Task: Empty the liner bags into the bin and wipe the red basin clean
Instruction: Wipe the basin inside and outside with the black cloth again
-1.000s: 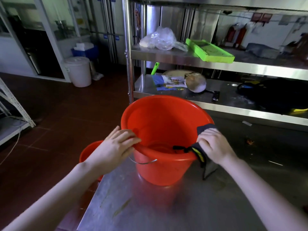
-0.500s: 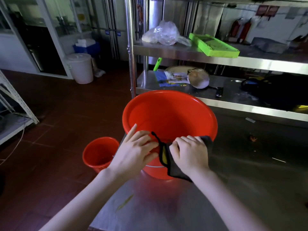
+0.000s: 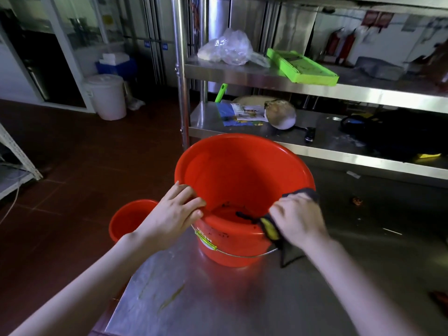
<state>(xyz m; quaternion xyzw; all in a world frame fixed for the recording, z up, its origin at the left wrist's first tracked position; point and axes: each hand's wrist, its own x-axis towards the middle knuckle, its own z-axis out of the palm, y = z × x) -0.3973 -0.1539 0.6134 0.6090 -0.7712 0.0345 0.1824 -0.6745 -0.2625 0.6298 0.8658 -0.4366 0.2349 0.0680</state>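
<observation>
A red basin (image 3: 242, 175) with a wire handle stands on the steel table (image 3: 242, 299), tilted toward me. My left hand (image 3: 173, 215) grips its near-left rim, fingers hooked over the edge. My right hand (image 3: 299, 218) presses a dark cloth (image 3: 289, 254) with a yellow patch against the near-right rim; part of the cloth hangs down outside the wall. Dark specks show on the basin's floor and outer wall. A smaller red bucket (image 3: 128, 218) stands on the floor left of the table.
A steel shelf rack (image 3: 315, 151) stands right behind the basin, holding a clear plastic bag (image 3: 228, 48), a green tray (image 3: 303, 66), papers and a dark bag. A white lidded bin (image 3: 106, 95) sits on the red tiled floor at far left.
My right hand slid the cloth along the near rim from the middle back to the right side. The left hand kept its hold on the left rim.
</observation>
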